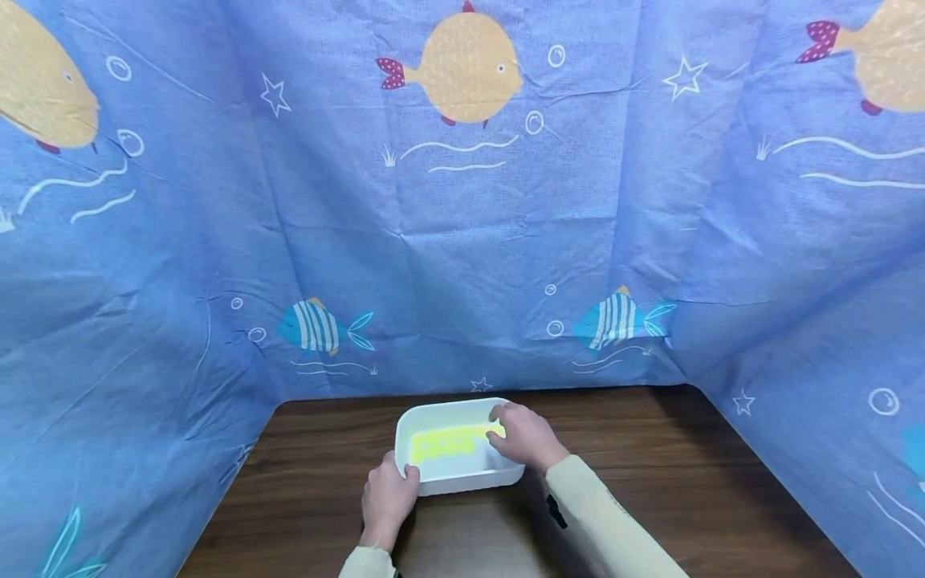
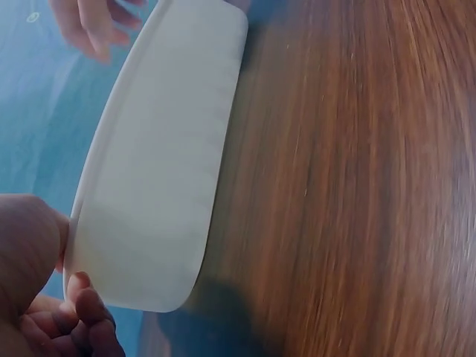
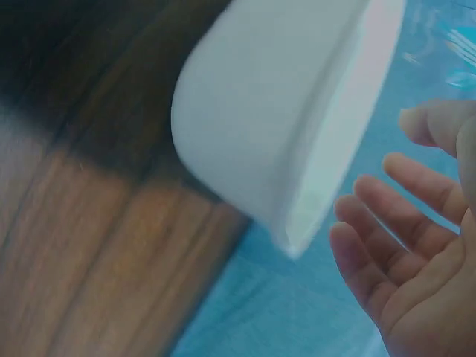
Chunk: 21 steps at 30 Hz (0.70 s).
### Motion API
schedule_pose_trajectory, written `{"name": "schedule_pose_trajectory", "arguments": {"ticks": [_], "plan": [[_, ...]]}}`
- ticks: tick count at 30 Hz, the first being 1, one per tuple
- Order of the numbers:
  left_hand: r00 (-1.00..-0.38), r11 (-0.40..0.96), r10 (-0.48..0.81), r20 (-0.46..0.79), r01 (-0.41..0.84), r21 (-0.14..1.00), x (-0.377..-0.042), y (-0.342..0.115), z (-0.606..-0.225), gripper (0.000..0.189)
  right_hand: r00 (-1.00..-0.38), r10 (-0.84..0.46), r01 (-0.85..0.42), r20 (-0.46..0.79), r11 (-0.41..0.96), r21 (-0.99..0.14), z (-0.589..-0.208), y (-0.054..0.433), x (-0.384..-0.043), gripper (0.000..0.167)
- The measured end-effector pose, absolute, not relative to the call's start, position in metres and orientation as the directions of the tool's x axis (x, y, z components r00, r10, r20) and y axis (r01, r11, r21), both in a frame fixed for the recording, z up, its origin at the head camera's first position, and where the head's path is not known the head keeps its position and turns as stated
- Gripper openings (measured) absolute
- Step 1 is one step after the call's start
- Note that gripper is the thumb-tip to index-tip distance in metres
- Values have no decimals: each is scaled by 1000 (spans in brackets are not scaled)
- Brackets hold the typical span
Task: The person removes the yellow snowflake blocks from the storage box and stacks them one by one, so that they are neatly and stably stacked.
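A white rectangular plastic basin (image 1: 470, 483) with rounded corners sits on the table. Bright yellow shapes (image 1: 442, 443) run in a band along its inside; their kind does not show clearly. My left hand (image 1: 389, 491) grips the basin's near left corner, thumb over the rim and fingers against the outer wall. Over the basin's right end is my right hand (image 1: 526, 435), with its thumb and fingers spread. In the right wrist view, the fingers (image 3: 428, 216) are loosely bent beside the rim, apart from it, and nothing is in the palm.
The dark brown wooden table (image 1: 303, 466) extends to both sides of the basin. A blue cloth (image 1: 462, 241) printed with fish, stars and bubbles hangs behind the table and along both sides.
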<state>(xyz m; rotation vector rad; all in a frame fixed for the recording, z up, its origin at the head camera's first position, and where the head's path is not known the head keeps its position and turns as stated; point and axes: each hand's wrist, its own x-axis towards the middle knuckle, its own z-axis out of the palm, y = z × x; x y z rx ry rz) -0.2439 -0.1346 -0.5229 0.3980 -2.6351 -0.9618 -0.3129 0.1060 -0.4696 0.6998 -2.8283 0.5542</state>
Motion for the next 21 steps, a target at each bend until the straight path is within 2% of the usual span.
{"name": "schedule_pose_trajectory", "arguments": {"ticks": [3, 6, 15, 21], "plan": [[-912, 731, -352, 211, -127, 670, -245, -129, -525, 40, -865, -452, -501, 219, 807, -313, -483, 98, -322, 23], [-907, 722, -360, 216, -125, 680, -246, -125, -528, 39, -883, -437, -470, 172, 814, -342, -494, 91, -326, 21], [-890, 671, -404, 212, -130, 730, -250, -118, -533, 37, -977, -211, -200, 30, 860, -469, -509, 75, -331, 20], [-866, 671, -438, 239, -138, 729, -254, -119, -536, 29, -987, -156, -151, 35, 838, -525, -526, 64, -342, 27]]}}
